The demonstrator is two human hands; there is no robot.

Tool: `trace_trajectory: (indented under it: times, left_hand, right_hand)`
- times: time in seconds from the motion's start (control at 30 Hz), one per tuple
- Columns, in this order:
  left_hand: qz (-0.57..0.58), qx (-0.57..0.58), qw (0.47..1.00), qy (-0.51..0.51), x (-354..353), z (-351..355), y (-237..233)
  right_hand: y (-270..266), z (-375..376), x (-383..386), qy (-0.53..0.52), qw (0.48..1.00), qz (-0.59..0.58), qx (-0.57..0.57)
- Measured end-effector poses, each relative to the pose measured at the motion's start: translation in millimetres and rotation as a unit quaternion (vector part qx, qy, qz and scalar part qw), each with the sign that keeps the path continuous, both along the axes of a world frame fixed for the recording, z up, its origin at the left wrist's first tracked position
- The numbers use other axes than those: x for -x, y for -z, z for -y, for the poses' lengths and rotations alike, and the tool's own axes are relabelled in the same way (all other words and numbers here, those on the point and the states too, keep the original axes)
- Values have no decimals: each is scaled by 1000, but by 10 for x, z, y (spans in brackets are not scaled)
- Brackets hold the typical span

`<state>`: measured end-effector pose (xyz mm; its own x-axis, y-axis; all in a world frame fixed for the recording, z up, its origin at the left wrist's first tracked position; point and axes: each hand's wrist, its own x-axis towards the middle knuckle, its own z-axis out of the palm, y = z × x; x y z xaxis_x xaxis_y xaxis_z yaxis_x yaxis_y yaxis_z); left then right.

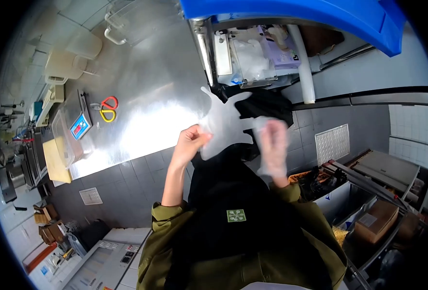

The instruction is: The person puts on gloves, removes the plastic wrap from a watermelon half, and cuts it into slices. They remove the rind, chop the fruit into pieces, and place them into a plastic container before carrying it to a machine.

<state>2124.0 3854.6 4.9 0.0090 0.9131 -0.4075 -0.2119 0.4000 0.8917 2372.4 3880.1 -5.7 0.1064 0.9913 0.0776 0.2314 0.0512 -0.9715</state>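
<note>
My left hand (192, 141) is bare and closed, thumb and fingers pinching the edge of a translucent disposable plastic glove (225, 126). The glove hangs spread out in front of my black apron (219, 188), its finger parts fanning upward and to the right. Just to the right of it is my right hand (274, 145), which wears a similar thin see-through glove, loose around the wrist. Motion smears the fingers of that hand, and I cannot tell whether they grip anything.
On the steel table (146, 87) to the left lie scissors (108, 109) with red and yellow handles, a digital scale (80, 126) and a yellowish board (56, 161). A purple box (282, 54) stands on the shelf ahead. A cardboard box (376, 221) sits at the lower right.
</note>
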Motion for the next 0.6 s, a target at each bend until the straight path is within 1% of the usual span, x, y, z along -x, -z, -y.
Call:
trace_trajectory:
  times: [0.03, 0.07, 0.1, 0.13, 0.17, 0.2, 0.27, 0.3, 0.33, 0.37, 0.4, 0.5, 0.53, 0.6]
  left_hand:
    - [5, -2, 1000, 5, -63, 80, 12]
    - [10, -6, 1000, 10, -125, 148, 26]
    - [78, -28, 996, -9, -209, 206, 9]
    - [84, -21, 996, -8, -244, 247, -49]
    - [85, 1, 996, -24, -205, 303, -35]
    - [85, 24, 995, -42, -142, 370, -4]
    - [74, 15, 993, -90, 57, 554, 80]
    - [28, 53, 989, -137, 164, 624, 77]
    - [-46, 70, 988, -130, 300, 705, 66]
    - [-57, 62, 985, -152, 351, 798, 47]
    - [-68, 54, 981, -173, 370, 867, -68]
    - [-180, -80, 949, -247, 207, 1057, -488]
    - [-267, -87, 948, -153, 199, 1124, -578]
    - [-331, -87, 934, -100, 26, 1066, -732]
  right_hand:
    - [-243, 84, 165, -118, 993, 4, 21]
    - [-462, 132, 324, -233, 971, 8, 41]
    - [-400, 178, 425, -276, 958, 18, 78]
    - [-297, 209, 508, -319, 940, 28, 115]
    - [-202, 220, 587, -323, 928, -63, 175]
    - [-112, 216, 614, -317, 930, -82, 168]
    - [28, 219, 627, -308, 931, -119, 157]
    - [-52, 205, 656, -293, 931, -131, 172]
    - [-160, 175, 681, -302, 933, -86, 175]
    - [-137, 190, 724, -313, 937, -46, 146]
    - [-118, 212, 767, -322, 939, -7, 116]
    - [-196, 283, 917, -357, 931, 50, 60]
    - [-198, 309, 956, -370, 926, 67, 37]
    - [-204, 331, 1036, -395, 913, 97, -15]
